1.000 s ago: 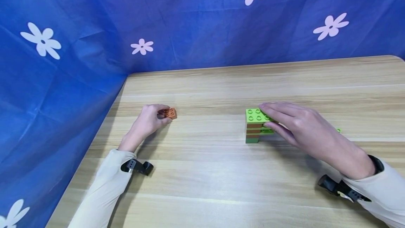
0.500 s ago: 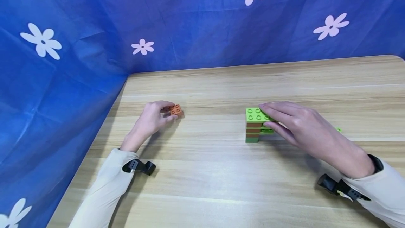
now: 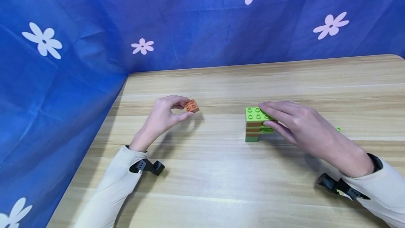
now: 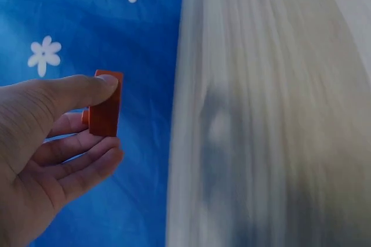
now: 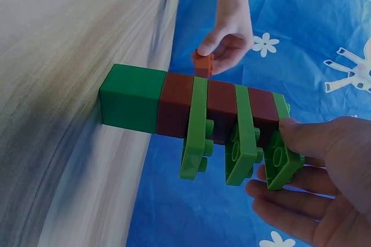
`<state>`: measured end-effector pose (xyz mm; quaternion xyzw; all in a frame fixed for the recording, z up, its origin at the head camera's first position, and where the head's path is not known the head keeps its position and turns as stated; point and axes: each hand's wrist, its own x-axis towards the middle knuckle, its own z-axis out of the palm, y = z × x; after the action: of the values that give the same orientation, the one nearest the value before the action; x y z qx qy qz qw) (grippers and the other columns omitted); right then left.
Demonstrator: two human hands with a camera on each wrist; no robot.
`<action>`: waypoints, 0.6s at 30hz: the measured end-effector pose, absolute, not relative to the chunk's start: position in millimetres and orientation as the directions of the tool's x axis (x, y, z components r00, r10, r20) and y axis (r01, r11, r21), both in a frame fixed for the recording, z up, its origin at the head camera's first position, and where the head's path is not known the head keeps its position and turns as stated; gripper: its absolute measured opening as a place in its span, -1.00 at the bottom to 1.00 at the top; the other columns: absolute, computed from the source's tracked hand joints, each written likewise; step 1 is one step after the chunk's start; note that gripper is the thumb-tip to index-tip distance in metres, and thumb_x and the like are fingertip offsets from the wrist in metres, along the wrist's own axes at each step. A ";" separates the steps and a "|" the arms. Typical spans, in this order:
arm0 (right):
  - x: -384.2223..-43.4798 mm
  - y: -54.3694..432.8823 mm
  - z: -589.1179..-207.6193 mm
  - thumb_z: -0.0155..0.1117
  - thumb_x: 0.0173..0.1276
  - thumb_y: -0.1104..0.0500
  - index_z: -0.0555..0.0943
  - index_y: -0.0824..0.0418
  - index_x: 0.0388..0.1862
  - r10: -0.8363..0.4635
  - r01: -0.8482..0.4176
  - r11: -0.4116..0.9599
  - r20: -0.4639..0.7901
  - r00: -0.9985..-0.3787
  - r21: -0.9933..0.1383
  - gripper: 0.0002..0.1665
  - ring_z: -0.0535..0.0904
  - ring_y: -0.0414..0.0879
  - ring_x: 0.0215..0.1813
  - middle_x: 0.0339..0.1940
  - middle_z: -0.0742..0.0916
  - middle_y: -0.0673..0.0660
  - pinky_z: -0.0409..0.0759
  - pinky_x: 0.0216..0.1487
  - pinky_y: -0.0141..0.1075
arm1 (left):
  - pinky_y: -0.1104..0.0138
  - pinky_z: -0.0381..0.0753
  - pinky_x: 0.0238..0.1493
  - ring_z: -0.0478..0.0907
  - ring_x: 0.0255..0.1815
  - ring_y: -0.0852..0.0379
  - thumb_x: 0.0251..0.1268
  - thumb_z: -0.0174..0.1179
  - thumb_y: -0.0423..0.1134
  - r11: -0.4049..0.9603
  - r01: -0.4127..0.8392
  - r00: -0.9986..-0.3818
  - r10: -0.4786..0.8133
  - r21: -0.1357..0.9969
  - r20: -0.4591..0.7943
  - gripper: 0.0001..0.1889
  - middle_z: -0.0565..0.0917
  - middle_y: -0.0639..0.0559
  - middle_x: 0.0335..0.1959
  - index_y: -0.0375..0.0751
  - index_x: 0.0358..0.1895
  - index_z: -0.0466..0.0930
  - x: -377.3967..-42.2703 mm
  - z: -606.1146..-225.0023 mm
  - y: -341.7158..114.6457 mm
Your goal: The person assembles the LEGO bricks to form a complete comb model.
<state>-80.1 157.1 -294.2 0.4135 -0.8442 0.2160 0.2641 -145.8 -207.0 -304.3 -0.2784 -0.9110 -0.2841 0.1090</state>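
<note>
Between thumb and fingers my left hand (image 3: 162, 117) pinches an orange-brown building brick (image 3: 191, 106) with a two-by-two stud top, lifted off the table. In the left wrist view the brick (image 4: 105, 105) shows its flat side, the thumb lying across it. A brick stack (image 3: 252, 129) stands upright on the table at right. Its dark green base (image 5: 130, 97) carries brown bricks (image 5: 175, 103) alternating with light green plates (image 5: 196, 137) that jut out to one side. My right hand (image 3: 297, 124) grips the overhanging end of the top plate (image 3: 254, 114).
The wood-grain table (image 3: 202, 171) runs out to a blue flowered cloth (image 3: 196, 20) at the back and left. A bit of light green (image 3: 339, 129) peeks out behind my right wrist. Black camera mounts (image 3: 147, 166) sit on both wrists.
My left hand has moved right and slightly away from me, raising the orange-brown brick from the table. My right hand has stayed in place on the stack.
</note>
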 end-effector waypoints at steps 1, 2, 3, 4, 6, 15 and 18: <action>-79.9 157.2 -294.2 -0.22 0.56 -0.17 0.60 0.33 0.14 -0.584 -0.812 0.565 0.624 -0.518 -0.146 -0.32 0.67 0.15 -0.04 -0.01 0.72 0.25 0.68 -0.15 0.02 | 0.19 0.68 -0.13 0.68 -0.27 -0.03 -0.01 0.49 -0.30 0.674 0.581 -0.813 0.452 0.456 0.368 -0.59 0.72 -0.18 -0.23 -0.40 -0.06 0.66 -145.1 -303.1 -204.3; -79.7 157.4 -294.2 -0.22 0.56 -0.17 0.60 0.33 0.14 -0.584 -0.813 0.564 0.625 -0.518 -0.147 -0.32 0.67 0.15 -0.04 -0.01 0.72 0.25 0.68 -0.15 0.01 | 0.21 0.68 -0.15 0.67 -0.27 -0.01 -0.01 0.49 -0.29 0.665 0.594 -0.803 0.458 0.452 0.381 -0.59 0.72 -0.17 -0.22 -0.39 -0.06 0.66 -144.4 -301.9 -201.5; -79.5 157.5 -294.2 -0.22 0.56 -0.17 0.60 0.33 0.14 -0.583 -0.813 0.564 0.627 -0.517 -0.146 -0.32 0.67 0.15 -0.04 -0.01 0.72 0.25 0.68 -0.15 0.01 | 0.22 0.68 -0.16 0.67 -0.28 0.01 -0.01 0.49 -0.27 0.658 0.605 -0.794 0.464 0.447 0.392 -0.59 0.72 -0.16 -0.21 -0.38 -0.06 0.67 -143.8 -301.0 -198.9; -79.4 157.3 -294.1 -0.22 0.56 -0.17 0.60 0.33 0.14 -0.583 -0.812 0.564 0.626 -0.518 -0.146 -0.32 0.67 0.15 -0.04 -0.01 0.72 0.25 0.68 -0.15 0.02 | 0.23 0.68 -0.17 0.67 -0.28 0.03 -0.02 0.50 -0.27 0.650 0.614 -0.787 0.467 0.448 0.403 -0.59 0.73 -0.15 -0.20 -0.37 -0.06 0.67 -143.3 -300.3 -196.5; -79.2 156.7 -294.3 -0.22 0.56 -0.17 0.60 0.33 0.14 -0.582 -0.811 0.566 0.626 -0.520 -0.147 -0.32 0.67 0.15 -0.04 -0.01 0.72 0.25 0.68 -0.15 0.02 | 0.26 0.68 -0.20 0.67 -0.29 0.05 -0.03 0.51 -0.26 0.631 0.632 -0.773 0.472 0.450 0.425 -0.58 0.73 -0.14 -0.19 -0.36 -0.07 0.68 -142.7 -299.5 -192.0; -79.2 155.7 -295.0 -0.21 0.56 -0.17 0.61 0.35 0.11 -0.579 -0.815 0.560 0.632 -0.515 -0.150 -0.31 0.67 0.16 -0.04 -0.03 0.72 0.26 0.68 -0.13 0.01 | 0.28 0.69 -0.15 0.69 -0.28 0.06 -0.05 0.51 -0.27 0.567 0.653 -0.757 0.472 0.502 0.452 -0.60 0.73 -0.14 -0.17 -0.36 -0.11 0.68 -141.9 -301.5 -174.6; -79.2 155.8 -295.0 -0.21 0.56 -0.17 0.61 0.35 0.11 -0.580 -0.814 0.560 0.628 -0.518 -0.154 -0.31 0.67 0.16 -0.03 -0.02 0.72 0.26 0.67 -0.11 0.02 | 0.31 0.68 -0.15 0.69 -0.28 0.07 -0.06 0.52 -0.26 0.555 0.665 -0.747 0.476 0.501 0.464 -0.60 0.74 -0.13 -0.17 -0.35 -0.11 0.69 -141.8 -302.7 -170.8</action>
<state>-79.2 155.8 -295.0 0.4137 -0.8427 0.2210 0.2644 -141.8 -170.8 -302.7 -0.3275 -0.8708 -0.3395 0.1387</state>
